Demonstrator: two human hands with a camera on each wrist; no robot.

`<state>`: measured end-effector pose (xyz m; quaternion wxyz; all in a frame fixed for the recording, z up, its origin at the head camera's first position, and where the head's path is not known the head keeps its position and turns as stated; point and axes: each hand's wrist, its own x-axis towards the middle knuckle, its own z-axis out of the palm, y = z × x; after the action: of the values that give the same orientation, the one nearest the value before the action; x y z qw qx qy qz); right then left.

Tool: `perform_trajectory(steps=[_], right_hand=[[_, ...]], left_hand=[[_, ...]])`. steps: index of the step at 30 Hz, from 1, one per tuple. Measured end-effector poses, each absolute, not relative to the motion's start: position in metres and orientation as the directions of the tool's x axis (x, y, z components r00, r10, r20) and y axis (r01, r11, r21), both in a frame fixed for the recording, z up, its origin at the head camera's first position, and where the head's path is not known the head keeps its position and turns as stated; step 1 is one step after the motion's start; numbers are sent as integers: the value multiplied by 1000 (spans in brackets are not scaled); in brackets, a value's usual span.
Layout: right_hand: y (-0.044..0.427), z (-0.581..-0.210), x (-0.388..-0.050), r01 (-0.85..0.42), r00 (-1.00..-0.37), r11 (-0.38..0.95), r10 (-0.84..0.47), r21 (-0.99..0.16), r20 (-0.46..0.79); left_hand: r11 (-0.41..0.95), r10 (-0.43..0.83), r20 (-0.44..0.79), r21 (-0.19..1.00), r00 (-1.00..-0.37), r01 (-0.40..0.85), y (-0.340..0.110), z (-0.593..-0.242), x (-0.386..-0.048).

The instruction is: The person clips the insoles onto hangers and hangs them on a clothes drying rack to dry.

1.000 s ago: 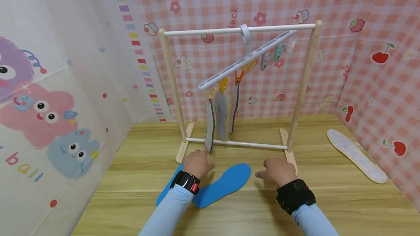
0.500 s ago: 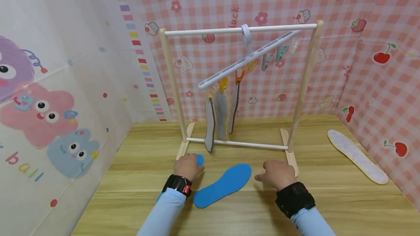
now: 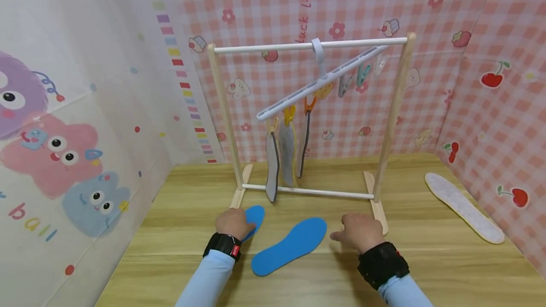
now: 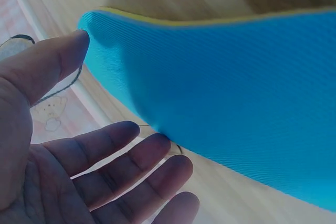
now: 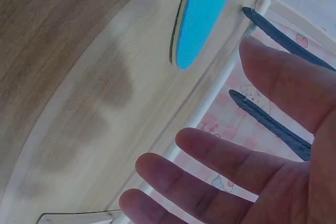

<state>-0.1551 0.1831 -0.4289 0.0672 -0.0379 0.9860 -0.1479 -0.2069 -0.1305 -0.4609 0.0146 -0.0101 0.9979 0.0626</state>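
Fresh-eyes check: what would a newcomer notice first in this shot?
Likely the bright blue insole lying on the table between the left hand and right hand, with a second blue insole at the left hand. Behind them, three insoles hang clipped under the left half of a pale hanger on the rack.

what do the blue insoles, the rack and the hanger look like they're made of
Blue insoles: matte, probably fabric, given the fine ribbing up close; the yellow edge layer may be foam. Rack posts: seemingly bare wood, dull and pale tan. Rack bars: smooth white, perhaps painted metal or plastic. Hanger: likely moulded plastic, judging by its even grey and slots.
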Motion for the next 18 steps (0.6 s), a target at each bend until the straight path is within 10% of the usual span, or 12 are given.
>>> perform_trajectory(steps=[18], right_hand=[[182, -430, -153, -42, -988, 957, -82, -288, -129]], left_hand=[[994, -73, -99, 74, -992, -80, -133, -467, -210]])
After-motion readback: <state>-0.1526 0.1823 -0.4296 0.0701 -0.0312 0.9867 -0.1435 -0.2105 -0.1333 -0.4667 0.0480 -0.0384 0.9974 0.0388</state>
